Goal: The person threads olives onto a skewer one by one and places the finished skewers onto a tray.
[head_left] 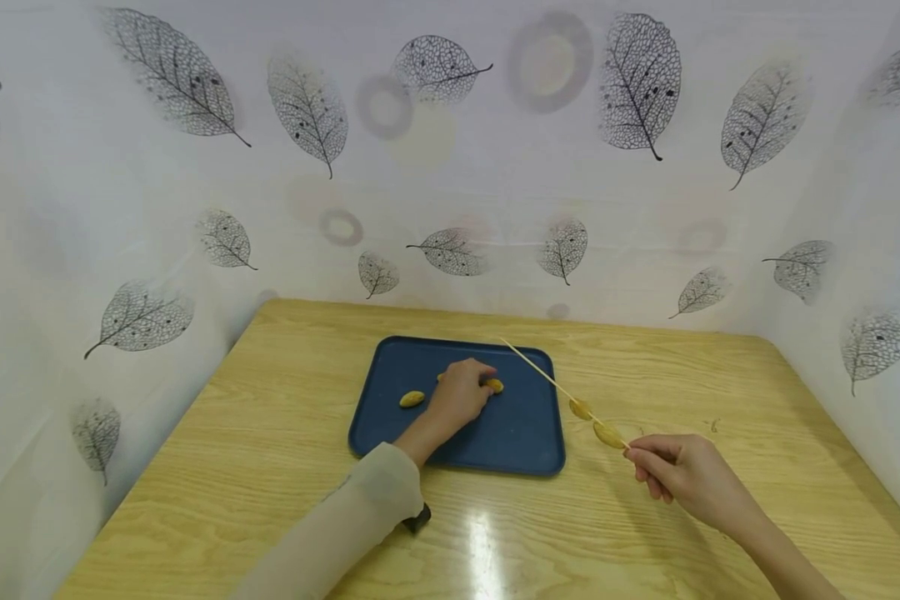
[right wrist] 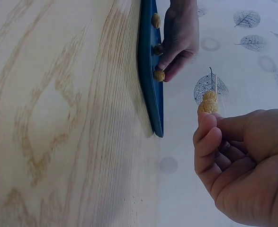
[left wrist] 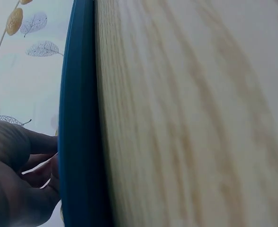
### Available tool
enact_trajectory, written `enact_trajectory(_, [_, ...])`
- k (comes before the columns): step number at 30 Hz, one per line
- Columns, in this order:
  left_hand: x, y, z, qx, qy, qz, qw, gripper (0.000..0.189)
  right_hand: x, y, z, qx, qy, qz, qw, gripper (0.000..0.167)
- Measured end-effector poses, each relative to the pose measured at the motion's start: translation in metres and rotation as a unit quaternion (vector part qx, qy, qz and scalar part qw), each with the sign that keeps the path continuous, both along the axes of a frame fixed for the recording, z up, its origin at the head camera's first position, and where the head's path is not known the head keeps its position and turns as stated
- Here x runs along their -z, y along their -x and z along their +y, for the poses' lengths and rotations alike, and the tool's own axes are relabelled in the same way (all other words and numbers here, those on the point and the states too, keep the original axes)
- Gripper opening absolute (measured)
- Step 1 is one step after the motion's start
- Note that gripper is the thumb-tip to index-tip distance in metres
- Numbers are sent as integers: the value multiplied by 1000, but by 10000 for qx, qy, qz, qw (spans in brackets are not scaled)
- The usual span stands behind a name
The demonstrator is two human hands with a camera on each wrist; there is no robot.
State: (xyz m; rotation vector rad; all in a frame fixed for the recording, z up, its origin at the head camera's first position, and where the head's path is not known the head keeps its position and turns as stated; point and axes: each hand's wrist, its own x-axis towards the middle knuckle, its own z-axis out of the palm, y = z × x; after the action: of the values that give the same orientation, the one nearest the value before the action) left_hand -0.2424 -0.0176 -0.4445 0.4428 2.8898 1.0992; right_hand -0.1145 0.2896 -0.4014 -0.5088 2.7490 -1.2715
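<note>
My right hand (head_left: 686,479) pinches the lower end of a thin wooden skewer (head_left: 532,364), thumb against fingers. Two yellow, rough-skinned oval pieces (head_left: 608,434) are threaded on it, close above the fingertips; the skewer's bare tip slants up to the left, over the tray's right side in the head view. Over the blue tray (head_left: 525,442), my left hand (head_left: 461,392) has its thumb and finger around another yellow oval piece (right wrist: 159,75). One more oval piece (head_left: 412,399) lies to the left of that hand, and a further one (right wrist: 158,49) is mostly hidden behind it in the head view.
The tray has a low raised rim and stands on a light wood-grain table (head_left: 645,367). A white leaf-printed curtain (head_left: 495,192) encloses the back and both sides. Near the left sleeve a small black object (head_left: 417,518) shows. Tiny dark marks (head_left: 715,425) are on the table at right.
</note>
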Motion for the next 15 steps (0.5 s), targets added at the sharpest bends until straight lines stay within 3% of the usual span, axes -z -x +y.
enact_trajectory(15, [1, 2, 1, 151, 159, -121, 9997, 22, 2, -2, 1, -33, 70, -11, 10000, 21])
